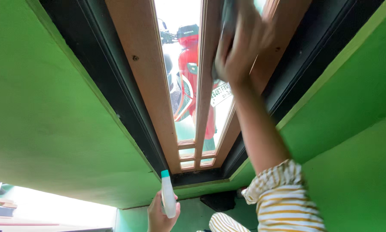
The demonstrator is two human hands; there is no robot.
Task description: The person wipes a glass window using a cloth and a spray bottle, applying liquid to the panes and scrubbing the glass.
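Green painted walls (pixel 51 120) close in on both sides of a tall, narrow window, whose black outer frame (pixel 128 111) surrounds a brown wooden sash (pixel 143 77) split by a slim wooden bar (pixel 205 86) into glass panes (pixel 175 51). Through the glass a red motorbike (pixel 188 64) stands outside in bright light. The right hand (pixel 240 47), reaching up from a yellow-and-white striped sleeve (pixel 283 197), is pressed flat against the upper right pane over a dark cloth (pixel 227 21); the blur keeps me from telling how firmly the fingers clamp it. By my reading, wiping of that pane is the step in hand, and further strokes call for passes kept between the bar and the sash edge. Low down, well apart from the other, the left hand (pixel 158 215) is wrapped around a white plastic spray bottle with a teal cap (pixel 168 195), held upright below the sill. A dark mat (pixel 221 199) lies on the green floor near the striped knee.
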